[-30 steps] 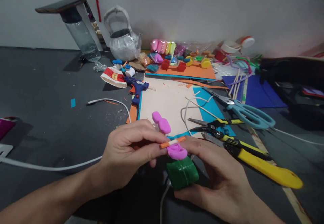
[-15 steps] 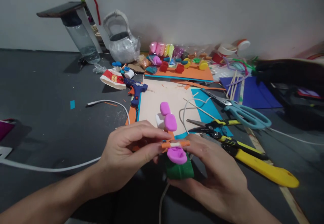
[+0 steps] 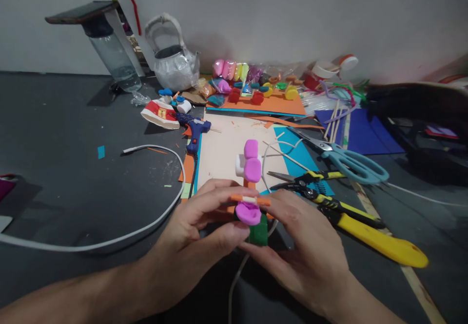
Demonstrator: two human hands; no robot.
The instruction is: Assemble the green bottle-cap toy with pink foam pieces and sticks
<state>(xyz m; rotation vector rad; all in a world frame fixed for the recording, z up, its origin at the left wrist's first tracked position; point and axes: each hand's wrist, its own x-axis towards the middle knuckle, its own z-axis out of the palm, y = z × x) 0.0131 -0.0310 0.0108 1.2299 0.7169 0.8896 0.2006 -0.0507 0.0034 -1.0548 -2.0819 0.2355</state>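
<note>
Between my two hands is a small craft model with two pink clay blobs (image 3: 252,170) at its far end and orange strips (image 3: 263,201) below them. A cupped pink clay piece (image 3: 249,213) sits at the near end, above a dark green block (image 3: 259,232). Thumb and fingers of my left hand (image 3: 208,231) close on the model's left side. My right hand (image 3: 303,246) grips the right side, its thumb under the green block. Some fingertips are hidden behind the model. A white round part (image 3: 240,166) shows beside the blobs; whether it is attached cannot be told.
Beyond the hands lie a cream sheet (image 3: 223,143) and a blue glue gun (image 3: 197,131). To the right are scissors (image 3: 360,165), pliers (image 3: 347,212) and a yellow-handled cutter (image 3: 383,241). A kettle (image 3: 175,68) and bottle (image 3: 113,55) stand behind. A white cable (image 3: 91,247) curves at left.
The model has turned a little, its pink blobs now more upright. My left hand has shifted right and its thumb has come across the near pink piece, over part of the green block.
</note>
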